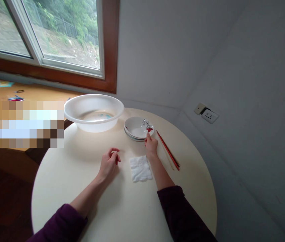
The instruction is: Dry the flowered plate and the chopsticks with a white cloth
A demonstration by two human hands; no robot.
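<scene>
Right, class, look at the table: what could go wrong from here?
1. The right hand seems to pinch the stacked dishes at the near rim only, so they might tilt or slide apart if lifted that way.
2. The chopsticks lie loose just right of that hand; a sideways nudge might roll them.
3. The basin stands by the far-left edge of the table, so a knock could perhaps push it off.
</scene>
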